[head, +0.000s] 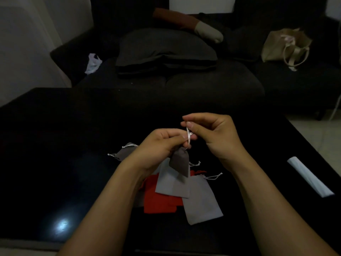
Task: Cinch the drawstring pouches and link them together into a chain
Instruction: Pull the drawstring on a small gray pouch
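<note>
Above the shiny black table, in the view from the head camera, two bare hands met in the middle. The left hand was curled nearly closed, and its fingers pinched the bunched top of a small dark grey cloth pouch. That pouch hung down from the hand, up off the table, with its bottom tilted toward the person. The right hand was half closed, and its thumb and first finger pinched the thin white drawstring of the same pouch. The string ran up in a small loop from the pouch top to those fingertips, just between the two hands. Under the hands, more pouches lay flat on the table in a loose pile. A light grey cloth pouch lay on top of a bright red cloth pouch. A second light grey cloth pouch lay just beside them to the right, partly under the first grey one, with its white string ends poking out at the top. Another dark grey cloth pouch lay behind the left hand, partly hidden by it. A long white folded strip lay near the right edge of the table, well apart from the pile. Past the table stood a dark sofa with a dark grey cushion and a beige cloth bag on it.
</note>
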`<state>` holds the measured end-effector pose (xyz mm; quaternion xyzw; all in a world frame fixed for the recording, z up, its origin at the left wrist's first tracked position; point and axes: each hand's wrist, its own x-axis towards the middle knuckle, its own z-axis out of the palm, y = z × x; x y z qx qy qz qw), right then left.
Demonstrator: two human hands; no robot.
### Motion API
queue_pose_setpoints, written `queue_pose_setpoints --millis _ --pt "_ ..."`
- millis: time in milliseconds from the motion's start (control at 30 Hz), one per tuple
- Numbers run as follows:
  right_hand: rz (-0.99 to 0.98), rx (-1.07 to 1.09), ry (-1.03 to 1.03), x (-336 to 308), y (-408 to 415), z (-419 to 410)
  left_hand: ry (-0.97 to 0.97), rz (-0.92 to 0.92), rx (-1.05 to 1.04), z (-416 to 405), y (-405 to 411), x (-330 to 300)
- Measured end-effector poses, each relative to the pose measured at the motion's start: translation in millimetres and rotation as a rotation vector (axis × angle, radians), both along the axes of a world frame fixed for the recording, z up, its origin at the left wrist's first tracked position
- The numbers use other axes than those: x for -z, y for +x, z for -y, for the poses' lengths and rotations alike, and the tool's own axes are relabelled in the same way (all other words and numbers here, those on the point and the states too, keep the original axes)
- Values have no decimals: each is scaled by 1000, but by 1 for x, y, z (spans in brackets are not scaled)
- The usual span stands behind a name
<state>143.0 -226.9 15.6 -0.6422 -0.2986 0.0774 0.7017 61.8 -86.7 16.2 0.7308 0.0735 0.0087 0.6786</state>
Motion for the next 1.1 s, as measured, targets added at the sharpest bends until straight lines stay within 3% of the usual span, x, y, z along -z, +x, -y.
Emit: queue_pose_setpoints --millis 167,333,733,1100 --pt "-21 5 -61 1 1 5 -123 -68 3 4 4 -1" --pt "-38 55 -95 6 4 0 54 17 -69 8 6 5" --pt "-104 49 -172 6 5 5 -147 -12 -292 1 10 12" --pt "-148 -89 -207 -1 0 8 -241 53 -288 -6 8 10"
